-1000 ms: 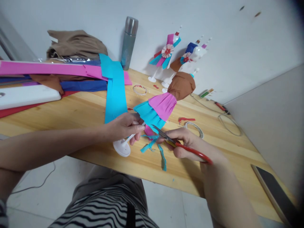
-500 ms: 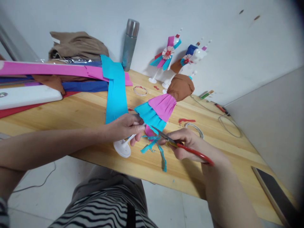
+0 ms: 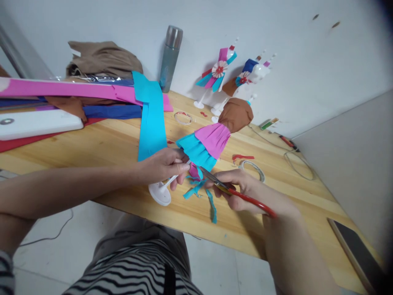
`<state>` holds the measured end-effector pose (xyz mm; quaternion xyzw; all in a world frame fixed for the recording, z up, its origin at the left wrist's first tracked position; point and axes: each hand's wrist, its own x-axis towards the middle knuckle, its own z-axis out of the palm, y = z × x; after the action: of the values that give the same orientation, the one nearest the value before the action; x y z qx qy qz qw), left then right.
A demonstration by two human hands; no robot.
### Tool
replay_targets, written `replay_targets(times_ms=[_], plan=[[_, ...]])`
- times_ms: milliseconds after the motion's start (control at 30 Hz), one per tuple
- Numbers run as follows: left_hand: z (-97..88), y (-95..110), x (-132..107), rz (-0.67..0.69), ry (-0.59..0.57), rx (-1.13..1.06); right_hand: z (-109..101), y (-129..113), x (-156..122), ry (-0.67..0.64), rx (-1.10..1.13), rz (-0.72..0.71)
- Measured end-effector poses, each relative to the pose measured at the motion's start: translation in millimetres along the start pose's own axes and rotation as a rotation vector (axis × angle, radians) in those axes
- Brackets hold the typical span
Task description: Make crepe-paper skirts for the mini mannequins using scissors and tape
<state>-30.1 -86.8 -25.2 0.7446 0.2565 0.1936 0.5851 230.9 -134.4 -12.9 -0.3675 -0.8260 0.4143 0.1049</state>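
Trimming seems partly done: turquoise offcuts [image 3: 212, 208] lie on the table [image 3: 113, 143] below the layered dress [image 3: 213, 141], whose white stem [image 3: 171, 180] is pinched by the left hand [image 3: 168, 166]; red-handled scissors [image 3: 238, 193] are gripped by the right hand [image 3: 241, 182] at the hem [image 3: 209, 164], possibly partly uncut.

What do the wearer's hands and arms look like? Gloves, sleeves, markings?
Left hand and right hand are bare: no gloves, no watch or bracelet visible, no markings I can make out. The left sleeve, at the lower left edge, is black-and-white striped, like the top. Right sleeve isn't in view.
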Motion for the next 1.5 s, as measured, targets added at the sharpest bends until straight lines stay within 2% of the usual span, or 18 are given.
replay_targets(times_ms=[167, 467, 900, 1267, 1500], plan=[[1.9, -0.6, -0.3, -0.015, -0.009, 0.003, 2.6, -6.1, 8.4, 0.030, 0.135, -0.005], [6.4, 3.7, -0.6, -0.082, -0.008, -0.010, 6.5, -11.4, 12.2, 0.025, 0.205, -0.014], [5.8, 1.1, -1.1, -0.042, -0.023, 0.003, 6.0, -13.2, 13.5, 0.075, 0.279, -0.008], [5.4, 0.8, -0.9, -0.053, -0.026, 0.006, 4.3, -15.4, 12.7, 0.115, 0.237, 0.039], [5.7, 0.3, -0.8, -0.069, -0.036, -0.025, 2.9, -13.2, 8.0, 0.075, 0.203, 0.098]])
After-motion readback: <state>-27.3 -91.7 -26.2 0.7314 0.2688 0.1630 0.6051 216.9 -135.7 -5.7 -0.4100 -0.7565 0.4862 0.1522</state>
